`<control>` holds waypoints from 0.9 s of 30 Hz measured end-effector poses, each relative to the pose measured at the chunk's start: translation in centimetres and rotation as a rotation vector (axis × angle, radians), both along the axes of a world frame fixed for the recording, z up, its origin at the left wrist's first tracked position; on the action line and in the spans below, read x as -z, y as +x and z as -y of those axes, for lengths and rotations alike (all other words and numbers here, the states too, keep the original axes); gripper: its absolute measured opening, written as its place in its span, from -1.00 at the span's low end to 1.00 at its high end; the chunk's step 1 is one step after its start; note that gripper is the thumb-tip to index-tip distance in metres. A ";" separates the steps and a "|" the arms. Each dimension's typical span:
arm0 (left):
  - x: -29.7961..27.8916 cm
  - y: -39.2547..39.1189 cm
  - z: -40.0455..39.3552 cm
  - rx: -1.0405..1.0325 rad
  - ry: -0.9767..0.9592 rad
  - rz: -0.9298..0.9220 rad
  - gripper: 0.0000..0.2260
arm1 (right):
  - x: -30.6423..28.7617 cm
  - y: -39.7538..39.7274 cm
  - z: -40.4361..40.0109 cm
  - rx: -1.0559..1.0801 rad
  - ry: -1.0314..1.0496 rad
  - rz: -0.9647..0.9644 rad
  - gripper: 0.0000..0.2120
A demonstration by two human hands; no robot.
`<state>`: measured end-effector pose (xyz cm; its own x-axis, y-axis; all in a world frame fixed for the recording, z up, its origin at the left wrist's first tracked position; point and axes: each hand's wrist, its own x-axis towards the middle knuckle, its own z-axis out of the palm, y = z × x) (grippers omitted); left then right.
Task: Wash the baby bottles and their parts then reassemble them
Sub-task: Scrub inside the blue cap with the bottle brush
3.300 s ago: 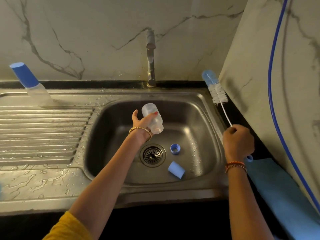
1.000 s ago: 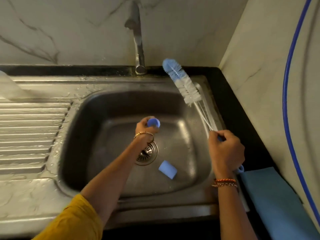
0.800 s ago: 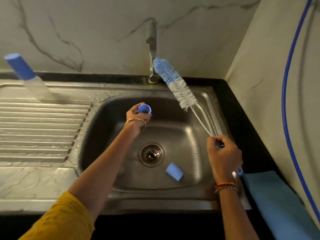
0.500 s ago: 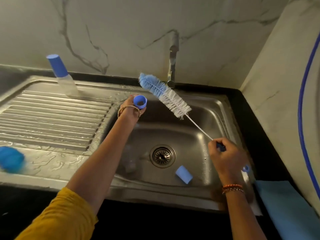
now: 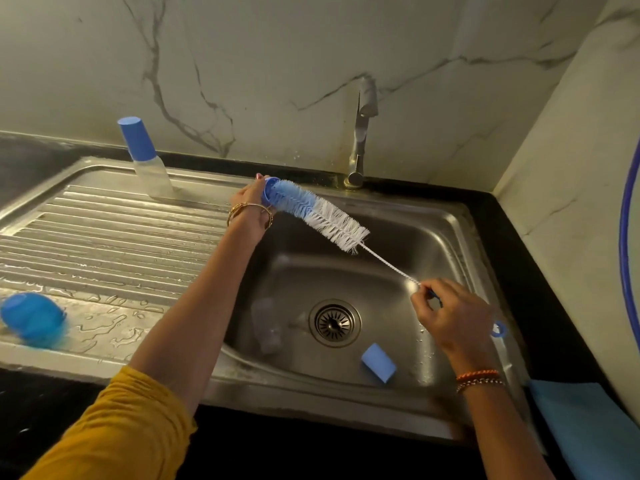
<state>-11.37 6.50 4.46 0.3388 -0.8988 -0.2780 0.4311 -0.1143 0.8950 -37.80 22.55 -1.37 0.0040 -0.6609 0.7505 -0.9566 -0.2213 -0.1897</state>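
Note:
My left hand grips a small blue bottle ring above the sink's back left corner. My right hand pinches the wire handle of a long bottle brush, whose blue tip is pushed into the ring. A clear bottle body lies on the floor of the sink, left of the drain. A blue cap lies near the sink's front. A second bottle with a blue cap stands on the drainboard at the back.
The tap rises behind the sink, with no water running. A blue bowl-like object sits blurred on the wet drainboard at the left. A blue cloth lies on the black counter at the right.
My left hand dropped the clear bottle into the sink and picked up the blue ring. It raised the ring to the back left, and my right hand swung the brush tip into it.

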 end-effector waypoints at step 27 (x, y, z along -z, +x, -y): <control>1.5 1.0 0.6 -0.014 -0.227 0.209 -0.84 | -4.1 1.9 1.5 -0.025 0.687 0.330 -0.80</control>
<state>-10.32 5.92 2.93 0.3799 -0.9250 0.0063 0.2347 0.1029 0.9666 -35.87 21.05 2.70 -0.1283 -0.9825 0.1352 -0.8225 0.0293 -0.5680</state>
